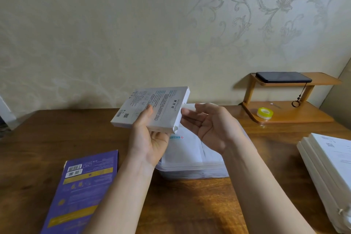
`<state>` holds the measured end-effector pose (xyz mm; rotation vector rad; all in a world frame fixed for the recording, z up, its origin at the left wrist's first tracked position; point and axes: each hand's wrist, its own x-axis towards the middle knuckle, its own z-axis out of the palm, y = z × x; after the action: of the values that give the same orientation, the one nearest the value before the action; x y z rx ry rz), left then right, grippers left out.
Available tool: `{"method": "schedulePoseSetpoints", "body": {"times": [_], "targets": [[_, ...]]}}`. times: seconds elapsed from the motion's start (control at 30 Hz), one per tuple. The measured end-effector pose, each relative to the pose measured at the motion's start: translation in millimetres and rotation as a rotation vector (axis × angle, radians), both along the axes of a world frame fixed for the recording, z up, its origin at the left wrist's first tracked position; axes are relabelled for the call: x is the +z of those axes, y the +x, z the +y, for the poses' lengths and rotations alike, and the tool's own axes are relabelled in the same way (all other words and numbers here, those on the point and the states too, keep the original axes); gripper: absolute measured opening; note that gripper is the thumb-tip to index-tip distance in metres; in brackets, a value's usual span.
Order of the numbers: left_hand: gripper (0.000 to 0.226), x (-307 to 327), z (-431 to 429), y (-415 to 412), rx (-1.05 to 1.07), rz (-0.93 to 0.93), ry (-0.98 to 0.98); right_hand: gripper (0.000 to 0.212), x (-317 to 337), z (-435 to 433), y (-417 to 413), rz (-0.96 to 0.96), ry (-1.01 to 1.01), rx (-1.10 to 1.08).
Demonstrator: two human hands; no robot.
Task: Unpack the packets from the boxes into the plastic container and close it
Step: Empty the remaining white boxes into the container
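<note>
Wooden worktop (190, 205) under patterned wallpaper: the plastic container (191, 169) sits open at the centre with white packets (182, 150) already in it. A purple box (81, 186) and a stack of white boxes (326, 161) look still to be emptied, so the task seems about midway. The left hand (150, 138) grips 1 white box (152, 108) above the container, long axis left-right, open flap end pointing right. The right hand (209, 125) waits there, palm up, fingers loosely curled, holding nothing visible.

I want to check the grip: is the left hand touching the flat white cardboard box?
Touching. The head view shows the left hand holding the box, its thumb lying on the printed face.
</note>
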<state>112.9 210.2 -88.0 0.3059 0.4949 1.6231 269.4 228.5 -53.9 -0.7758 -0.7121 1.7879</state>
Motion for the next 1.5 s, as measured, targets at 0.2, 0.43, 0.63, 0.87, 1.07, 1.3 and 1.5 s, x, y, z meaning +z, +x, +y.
{"method": "schedulePoseSetpoints", "body": {"times": [0.2, 0.43, 0.63, 0.87, 1.07, 1.3, 1.5], "targets": [[0.041, 1, 1, -3, 0.002, 0.009, 0.016, 0.018, -1, 3, 0, 0.06, -0.015, 0.027], [0.038, 3, 1, -6, 0.006, 0.039, 0.061, 0.033, 4, 2, 3, -0.08, -0.028, -0.006], [0.034, 3, 0, 1, -0.013, 0.278, 0.097, 0.034, -3, -1, -15, -0.685, 0.268, -0.288], [0.055, 3, -3, 3, 0.022, 0.395, 0.119, 0.036, -9, 5, -9, -0.415, 0.193, -0.182], [0.054, 2, -2, 1, -0.014, 0.355, 0.12, 0.035, -12, 9, -2, -0.294, 0.205, -0.085], [0.025, 3, -1, -2, -0.005, 0.255, 0.06, 0.029, -14, 13, 2, -0.265, 0.214, -0.032], [0.039, 2, 3, -8, -0.052, 0.047, 0.007, 0.021, -14, 14, 8, -0.46, 0.309, -0.078]]}}
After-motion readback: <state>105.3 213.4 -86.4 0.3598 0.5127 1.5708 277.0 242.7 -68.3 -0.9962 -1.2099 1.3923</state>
